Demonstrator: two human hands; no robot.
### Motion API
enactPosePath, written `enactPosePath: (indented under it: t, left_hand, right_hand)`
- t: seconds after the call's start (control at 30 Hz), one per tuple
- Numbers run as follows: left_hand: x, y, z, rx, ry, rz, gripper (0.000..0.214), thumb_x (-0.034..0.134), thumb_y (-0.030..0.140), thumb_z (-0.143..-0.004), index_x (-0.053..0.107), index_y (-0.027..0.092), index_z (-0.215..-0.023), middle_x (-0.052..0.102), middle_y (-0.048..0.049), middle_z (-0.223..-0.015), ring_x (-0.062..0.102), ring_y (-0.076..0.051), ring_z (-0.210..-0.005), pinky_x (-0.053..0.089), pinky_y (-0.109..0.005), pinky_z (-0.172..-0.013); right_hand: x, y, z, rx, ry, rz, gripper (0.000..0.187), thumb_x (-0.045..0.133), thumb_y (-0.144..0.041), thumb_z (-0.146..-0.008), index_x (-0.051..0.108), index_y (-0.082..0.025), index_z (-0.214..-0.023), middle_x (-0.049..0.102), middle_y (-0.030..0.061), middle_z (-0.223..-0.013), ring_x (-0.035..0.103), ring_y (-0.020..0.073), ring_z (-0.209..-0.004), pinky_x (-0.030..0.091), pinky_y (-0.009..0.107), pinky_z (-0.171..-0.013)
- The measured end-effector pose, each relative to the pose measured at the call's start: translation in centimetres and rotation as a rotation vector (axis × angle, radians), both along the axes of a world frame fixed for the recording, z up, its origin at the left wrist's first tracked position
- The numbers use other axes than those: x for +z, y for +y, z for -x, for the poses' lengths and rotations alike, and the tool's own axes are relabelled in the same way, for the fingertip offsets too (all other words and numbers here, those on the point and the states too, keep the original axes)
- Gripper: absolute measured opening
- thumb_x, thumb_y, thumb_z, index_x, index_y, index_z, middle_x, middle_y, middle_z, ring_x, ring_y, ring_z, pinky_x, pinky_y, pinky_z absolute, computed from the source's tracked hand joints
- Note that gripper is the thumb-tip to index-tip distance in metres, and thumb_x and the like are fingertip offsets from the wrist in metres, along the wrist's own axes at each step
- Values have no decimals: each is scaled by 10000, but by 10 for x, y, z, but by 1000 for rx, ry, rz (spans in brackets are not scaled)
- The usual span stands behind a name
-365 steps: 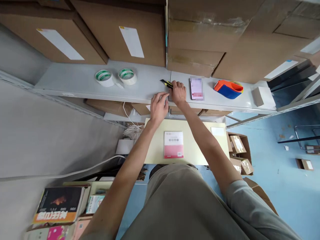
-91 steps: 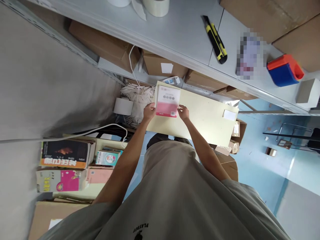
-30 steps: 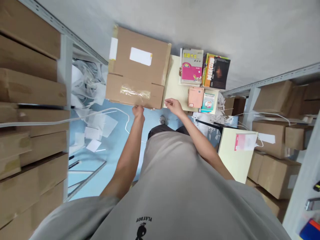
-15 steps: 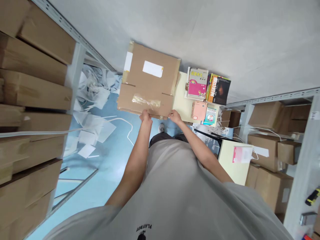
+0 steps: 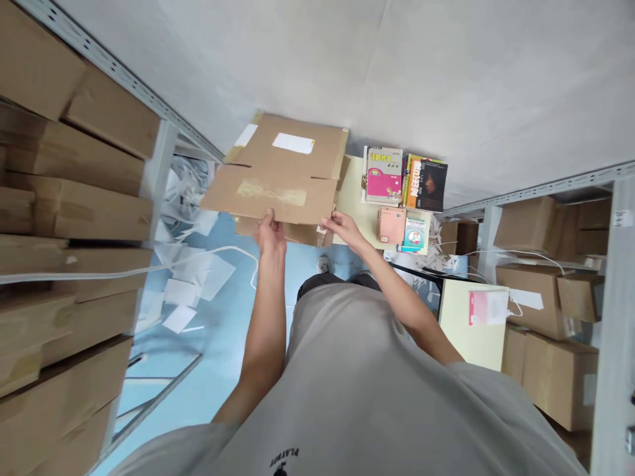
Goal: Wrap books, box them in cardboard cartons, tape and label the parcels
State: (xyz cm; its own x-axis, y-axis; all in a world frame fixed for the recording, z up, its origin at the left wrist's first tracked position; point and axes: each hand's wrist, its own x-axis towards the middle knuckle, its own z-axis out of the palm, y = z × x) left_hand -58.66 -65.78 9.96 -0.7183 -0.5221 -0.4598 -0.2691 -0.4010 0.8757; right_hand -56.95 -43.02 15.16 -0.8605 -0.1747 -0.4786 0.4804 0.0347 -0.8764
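Observation:
A flattened cardboard box [image 5: 285, 173] with white labels and strips of clear tape is tilted, its near edge raised towards me. My left hand [image 5: 271, 235] grips that near edge, thumb on top and the other fingers hidden underneath. At the near right corner my right hand [image 5: 343, 228] pinches the cardboard between thumb and fingers. Another flattened cardboard sheet [image 5: 302, 234] shows below the lifted one. The pale tabletop [image 5: 353, 186] extends to the right of the cardboard.
Books [image 5: 383, 177] are stacked on the tabletop's right side, including a black-covered book [image 5: 429, 186] and a pink book [image 5: 391, 225]. Loose paper [image 5: 178, 301] covers the floor at left. Shelves of cardboard boxes [image 5: 94, 205] flank both sides, and a white cable [image 5: 163, 268] crosses at left.
The near edge of the top flattened box has come up and shifted left, exposing the sheet below. Both hands have closed on its edge, and the left hand has moved left.

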Motion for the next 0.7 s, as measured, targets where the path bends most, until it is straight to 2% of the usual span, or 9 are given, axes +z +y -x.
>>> enactPosePath:
  t: [0.07,0.13,0.2,0.3,0.4,0.47,0.53,0.6,0.7]
  left_hand:
    - [23,-18,4,48,115,7,355,858,388,-949,532,263,-885,807,-85,-1125,789,-251,-1335,673,-416,-1170]
    - [51,-34,8,91,189,28,388,852,357,-903,476,268,-870,800,-59,-1116,808,-231,-1283,679,-408,-1157]
    - [82,-48,11,107,271,66,444,867,357,-840,431,273,-859,795,-33,-1099,821,-218,-1226,698,-383,-1091]
    - [123,-61,9,101,375,137,530,927,398,-728,424,271,-836,773,0,-1006,826,-210,-1117,705,-326,-931]
    - [154,-69,2,53,425,212,537,984,422,-614,507,257,-799,742,24,-899,779,-169,-913,659,-267,-774]
    - [168,-73,-5,-3,459,236,488,1015,415,-569,611,261,-796,742,40,-860,724,-139,-808,620,-237,-710]
    - [177,-76,-10,-72,492,222,470,1059,409,-536,721,265,-829,760,39,-843,718,-133,-805,624,-229,-742]
    - [179,-74,-12,-163,513,177,514,1107,410,-508,785,238,-869,790,20,-853,741,-136,-859,637,-230,-839]
    - [170,-55,-7,-325,505,85,572,1151,444,-521,804,196,-901,831,-21,-907,750,-141,-875,624,-233,-874]
  right_hand:
    - [24,15,14,56,153,8,564,819,-794,-983,743,-238,-1038,853,43,-1043,855,220,-1036,712,344,-959]
    - [49,38,34,28,320,-67,594,735,-834,-1035,770,-251,-1145,858,62,-1139,847,218,-1097,716,355,-995]
    - [73,71,57,-55,503,-177,584,732,-817,-1054,765,-266,-1244,846,71,-1224,828,229,-1206,709,385,-1067]
    - [113,129,84,-214,755,-308,602,671,-797,-1098,757,-247,-1328,812,87,-1329,775,285,-1393,688,517,-1151]
    - [151,185,85,-342,949,-429,618,633,-792,-1114,752,-241,-1365,804,90,-1376,763,308,-1443,656,589,-1201]
    - [169,217,71,-399,1018,-503,646,615,-813,-1106,750,-248,-1390,805,81,-1399,766,312,-1452,628,614,-1241]
    - [175,243,50,-435,1001,-567,683,667,-850,-1064,747,-277,-1428,797,80,-1463,751,333,-1484,598,638,-1282]
    - [171,265,26,-469,908,-618,769,775,-896,-972,735,-320,-1479,759,93,-1579,697,373,-1557,556,658,-1333]
    - [155,293,-10,-522,741,-635,989,865,-968,-825,696,-325,-1557,659,127,-1730,557,423,-1687,456,683,-1411]
